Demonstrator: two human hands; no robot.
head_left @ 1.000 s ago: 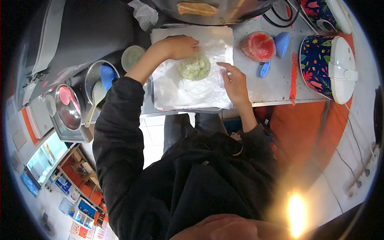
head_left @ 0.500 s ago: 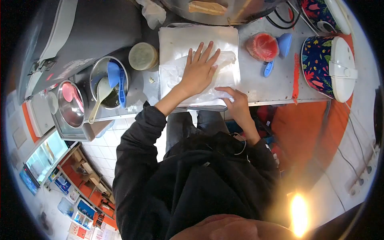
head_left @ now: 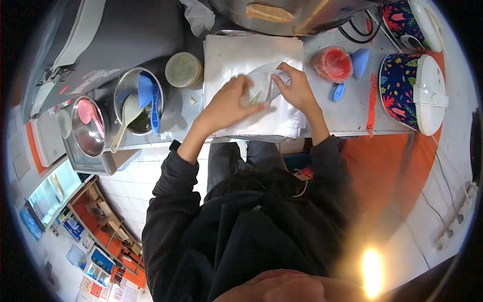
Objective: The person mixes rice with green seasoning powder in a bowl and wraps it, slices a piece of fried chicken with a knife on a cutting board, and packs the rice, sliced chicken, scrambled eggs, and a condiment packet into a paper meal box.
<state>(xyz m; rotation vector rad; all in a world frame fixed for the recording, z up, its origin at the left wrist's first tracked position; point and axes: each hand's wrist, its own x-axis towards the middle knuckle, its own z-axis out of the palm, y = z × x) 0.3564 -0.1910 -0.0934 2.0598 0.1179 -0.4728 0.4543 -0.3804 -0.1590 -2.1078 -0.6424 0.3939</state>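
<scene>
A thin, translucent white sheet (head_left: 261, 75), maybe paper or plastic, is bunched up between my hands. My right hand (head_left: 298, 89) pinches its raised edge between thumb and fingers. My left hand (head_left: 229, 103) cups the near left side of the sheet, thumb stretched to the right and fingers apart; its fingertips are slightly blurred. A small greenish patch (head_left: 255, 98) shows in or through the sheet, and I cannot make out what it is. Below everything lies a stack of flat white sheets (head_left: 221, 55) on the metal counter.
To the left stand a lidded tub (head_left: 183, 70), a steel pot (head_left: 116, 95) with ladles and a steel bowl (head_left: 90, 138) with a pink scoop. On the right are a red-filled container (head_left: 332, 64), a blue funnel (head_left: 359, 61) and a patterned food carrier (head_left: 400, 85). A large metal vessel (head_left: 312, 22) stands behind.
My left hand, flat on the sheet before, has drawn back left and curled around it. My right hand has moved up and lifted the sheet's edge, which is now folded and bunched.
</scene>
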